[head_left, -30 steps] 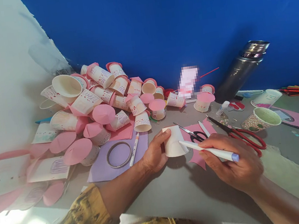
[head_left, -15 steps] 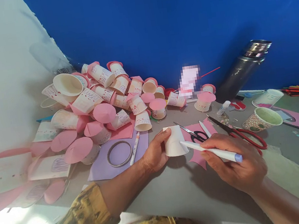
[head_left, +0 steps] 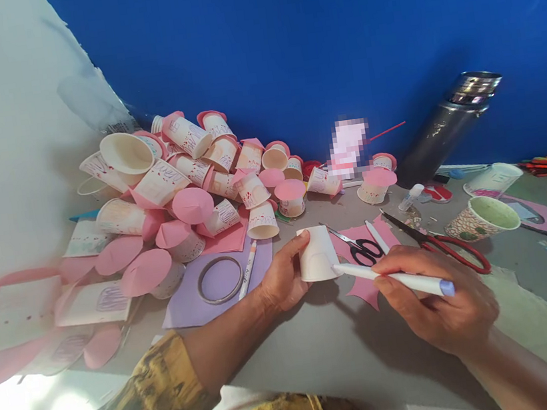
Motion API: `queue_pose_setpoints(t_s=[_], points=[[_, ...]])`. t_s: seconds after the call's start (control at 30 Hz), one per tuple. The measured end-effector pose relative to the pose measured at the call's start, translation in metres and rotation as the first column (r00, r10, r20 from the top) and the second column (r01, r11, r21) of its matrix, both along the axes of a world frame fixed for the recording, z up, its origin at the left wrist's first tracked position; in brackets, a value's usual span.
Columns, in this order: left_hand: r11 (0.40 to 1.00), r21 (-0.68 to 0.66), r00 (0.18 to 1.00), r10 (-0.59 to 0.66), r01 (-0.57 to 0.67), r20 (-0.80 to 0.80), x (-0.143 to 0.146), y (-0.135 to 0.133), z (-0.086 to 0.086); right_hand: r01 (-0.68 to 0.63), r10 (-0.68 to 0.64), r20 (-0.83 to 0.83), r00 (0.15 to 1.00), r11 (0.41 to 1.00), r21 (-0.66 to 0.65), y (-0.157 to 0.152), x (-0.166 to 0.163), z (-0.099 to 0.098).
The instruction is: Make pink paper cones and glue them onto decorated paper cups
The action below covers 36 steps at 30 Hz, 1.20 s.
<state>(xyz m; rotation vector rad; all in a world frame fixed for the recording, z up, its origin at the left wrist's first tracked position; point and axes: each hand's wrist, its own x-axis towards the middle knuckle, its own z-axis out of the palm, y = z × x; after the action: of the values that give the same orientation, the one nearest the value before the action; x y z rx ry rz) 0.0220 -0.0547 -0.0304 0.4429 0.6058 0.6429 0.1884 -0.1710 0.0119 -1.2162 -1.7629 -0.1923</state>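
A plain white paper cup [head_left: 316, 254] stands upside down on the grey table [head_left: 323, 353], and my left hand [head_left: 283, 277] grips its left side with thumb and fingers. My right hand [head_left: 438, 304] is closed on a white marker with a lilac end [head_left: 394, 278]. The marker's tip touches the cup's lower right side. Pink paper [head_left: 365, 287] lies under and right of the cup.
A heap of decorated paper cups with pink lids [head_left: 190, 182] fills the back left. A metal ring [head_left: 219, 281] and a pen lie on lilac paper [head_left: 190, 303]. Black scissors [head_left: 359, 246], red scissors [head_left: 440, 247], a patterned cup [head_left: 481, 218] and a steel flask [head_left: 445, 128] are to the right.
My right hand with the marker has slid slightly right and down along the cup's base. The left hand keeps its hold on the cup.
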Motion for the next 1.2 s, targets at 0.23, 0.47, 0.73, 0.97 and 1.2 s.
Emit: queue_pose_setpoints(t_s=[0.23,0.47,0.73,0.97,1.2], points=[[1.0,-0.001,1.0,-0.01,0.01,0.001,0.0008,-0.0001,0.0,-0.014,0.014,0.024,1.0,1.0,-0.001,0.001,-0.0001,-0.0001],[1.0,0.03,1.0,0.001,-0.001,-0.016,0.0012,-0.0006,-0.0007,-0.019,0.019,0.026,0.999,1.0,-0.005,0.0015,-0.001,0.0014],[0.996,0.09,0.999,0.016,-0.013,-0.03,0.0011,-0.0029,-0.0085,0.02,-0.02,0.03,0.999,1.0,0.004,0.0044,-0.0008,0.002],[0.988,0.155,1.0,0.005,-0.004,-0.007,0.0006,-0.0033,-0.0088,-0.01,0.009,0.02,1.0,1.0,0.029,0.0037,-0.0007,0.001],[0.987,0.161,0.999,0.016,-0.009,-0.041,0.0003,-0.0034,-0.0078,0.02,-0.021,0.034,0.999,1.0,0.015,0.0041,-0.0004,0.0005]])
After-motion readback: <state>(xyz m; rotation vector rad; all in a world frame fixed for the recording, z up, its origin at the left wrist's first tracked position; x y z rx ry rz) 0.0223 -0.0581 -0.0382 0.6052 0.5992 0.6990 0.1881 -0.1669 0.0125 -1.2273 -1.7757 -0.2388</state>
